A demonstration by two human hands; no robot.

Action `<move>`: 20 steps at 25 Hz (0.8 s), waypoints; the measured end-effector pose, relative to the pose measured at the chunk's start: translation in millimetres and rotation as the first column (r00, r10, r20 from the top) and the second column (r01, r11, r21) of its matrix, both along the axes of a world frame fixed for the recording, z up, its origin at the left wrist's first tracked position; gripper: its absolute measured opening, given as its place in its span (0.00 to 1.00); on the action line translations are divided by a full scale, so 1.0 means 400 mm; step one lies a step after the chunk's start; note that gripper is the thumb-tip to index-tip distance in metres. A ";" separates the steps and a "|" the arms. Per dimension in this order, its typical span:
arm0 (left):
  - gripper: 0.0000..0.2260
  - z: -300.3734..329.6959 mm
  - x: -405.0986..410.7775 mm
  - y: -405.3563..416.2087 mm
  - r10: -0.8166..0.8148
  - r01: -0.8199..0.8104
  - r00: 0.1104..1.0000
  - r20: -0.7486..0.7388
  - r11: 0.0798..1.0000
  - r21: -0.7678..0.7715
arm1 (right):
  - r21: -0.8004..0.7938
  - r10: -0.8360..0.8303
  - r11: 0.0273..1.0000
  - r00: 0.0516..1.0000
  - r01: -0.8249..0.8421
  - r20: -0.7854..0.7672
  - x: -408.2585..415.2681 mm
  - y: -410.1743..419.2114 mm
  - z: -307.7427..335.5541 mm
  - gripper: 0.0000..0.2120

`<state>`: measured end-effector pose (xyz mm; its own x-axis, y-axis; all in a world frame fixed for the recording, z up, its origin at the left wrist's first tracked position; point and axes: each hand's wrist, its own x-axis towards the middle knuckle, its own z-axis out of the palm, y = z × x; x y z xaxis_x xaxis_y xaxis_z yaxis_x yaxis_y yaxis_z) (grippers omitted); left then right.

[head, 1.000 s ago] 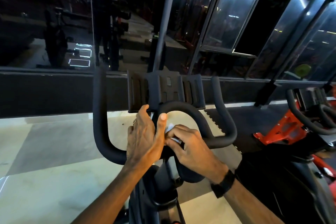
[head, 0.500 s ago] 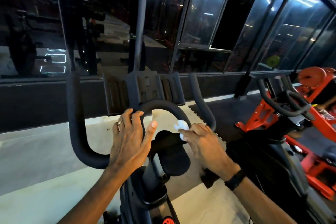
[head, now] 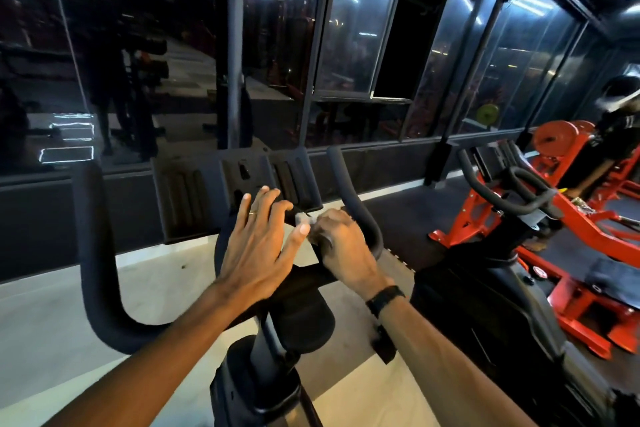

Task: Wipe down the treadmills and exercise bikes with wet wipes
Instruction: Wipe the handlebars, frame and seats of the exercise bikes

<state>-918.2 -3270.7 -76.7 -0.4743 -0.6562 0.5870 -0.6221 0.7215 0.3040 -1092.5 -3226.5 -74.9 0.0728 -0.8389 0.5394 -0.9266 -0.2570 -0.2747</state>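
Wiping of black padded exercise-bike handlebar (head: 360, 215)

Right hand (head: 341, 250) pinches crumpled white wet wipe (head: 304, 218) beyond its fingers; left hand (head: 258, 246) spread flat, empty.

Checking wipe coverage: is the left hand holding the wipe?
No, the left hand is spread open with nothing in it; the right hand pinches the wipe.

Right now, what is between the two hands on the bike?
In the head view, a small white wet wipe lies between the left hand and the right hand, which pinches it against the black handlebar.
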 end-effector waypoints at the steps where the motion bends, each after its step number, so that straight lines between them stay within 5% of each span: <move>1: 0.32 0.008 -0.006 -0.020 -0.014 0.014 1.000 0.027 1.000 -0.024 | -0.008 -0.011 1.000 1.000 0.010 -0.011 -0.002 0.018 -0.010 0.05; 7: 0.31 0.056 -0.099 -0.180 0.000 0.062 0.951 0.310 0.980 -0.190 | 0.080 -0.240 0.970 0.952 0.228 0.189 -0.109 0.053 -0.051 0.08; 11: 0.37 0.027 -0.187 -0.207 0.117 0.035 0.868 0.482 0.955 -0.295 | 0.070 -0.342 0.939 0.936 0.337 0.088 -0.187 -0.008 -0.053 0.14; 20: 0.35 0.015 -0.203 -0.217 0.124 0.016 0.915 0.384 0.940 -0.342 | -0.092 -0.261 0.963 0.960 0.252 -0.102 -0.263 -0.413 0.124 0.10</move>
